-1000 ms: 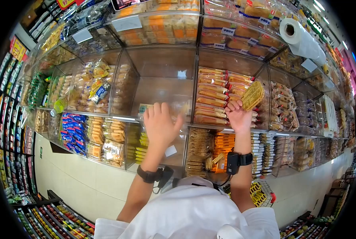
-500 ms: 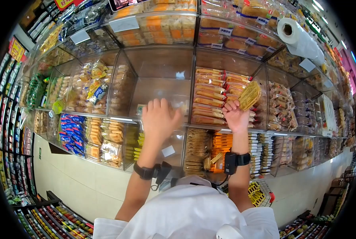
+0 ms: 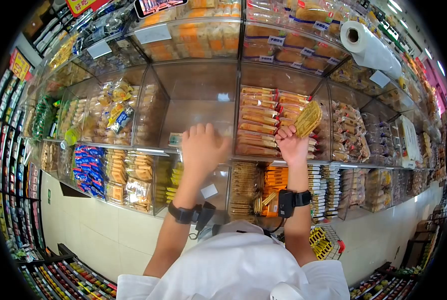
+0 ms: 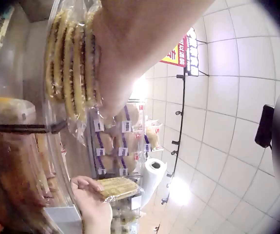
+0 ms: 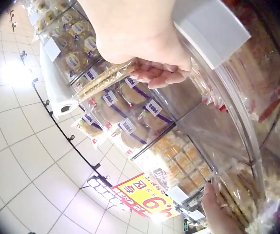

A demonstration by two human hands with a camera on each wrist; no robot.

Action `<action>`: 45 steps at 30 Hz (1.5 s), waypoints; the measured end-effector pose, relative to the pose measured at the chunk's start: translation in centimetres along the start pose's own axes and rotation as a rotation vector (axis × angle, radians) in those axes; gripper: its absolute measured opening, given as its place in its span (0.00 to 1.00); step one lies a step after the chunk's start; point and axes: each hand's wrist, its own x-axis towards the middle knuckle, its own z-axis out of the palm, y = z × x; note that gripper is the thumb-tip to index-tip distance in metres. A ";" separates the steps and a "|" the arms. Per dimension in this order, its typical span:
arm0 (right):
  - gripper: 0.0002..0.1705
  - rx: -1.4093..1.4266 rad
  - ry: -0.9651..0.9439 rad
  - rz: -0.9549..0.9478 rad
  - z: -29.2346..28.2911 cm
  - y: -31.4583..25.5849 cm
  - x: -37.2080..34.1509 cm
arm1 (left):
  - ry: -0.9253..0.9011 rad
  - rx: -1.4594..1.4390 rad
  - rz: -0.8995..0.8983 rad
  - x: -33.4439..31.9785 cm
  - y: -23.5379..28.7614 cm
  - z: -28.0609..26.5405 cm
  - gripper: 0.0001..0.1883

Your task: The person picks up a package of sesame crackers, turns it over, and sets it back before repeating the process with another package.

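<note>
My right hand [image 3: 293,147] pinches one wrapped flat biscuit [image 3: 308,119], golden brown, by its near end and holds it up over the bin of red-and-clear wrapped snacks [image 3: 258,120]. Seen from the right wrist, the biscuit [image 5: 105,80] is edge-on between thumb and curled fingers. My left hand [image 3: 202,150] is back-up over the front of the middle bin [image 3: 198,112]. Under it, in the left wrist view, several clear-wrapped flat biscuits [image 4: 69,58] stand side by side against the palm, held in the hand; the head view hides them.
Clear dividers and rims [image 3: 241,75] separate the bins. A plastic bag roll [image 3: 368,47] stands at the upper right, a phone [image 3: 159,7] at the top. Below are thin brown biscuits [image 3: 244,187] and orange packets [image 3: 275,181]. A cart [image 3: 328,242] stands at the lower right.
The head view has shifted slightly, so the shelves appear further left. My left hand has edged right across the middle bin, baring more of a small label. The right hand keeps its biscuit raised.
</note>
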 end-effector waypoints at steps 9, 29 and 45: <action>0.17 0.029 -0.039 -0.012 -0.2 -0.1 -0.1 | 0.110 -0.010 -0.007 -0.3 2.4 0.8 0.19; 0.17 0.074 -0.029 0.022 0.1 0.0 0.0 | 0.188 0.010 -0.083 -1.1 3.3 1.4 0.18; 0.17 0.092 -0.130 0.084 0.2 0.0 0.1 | 0.203 0.032 -0.091 -1.2 3.5 2.1 0.22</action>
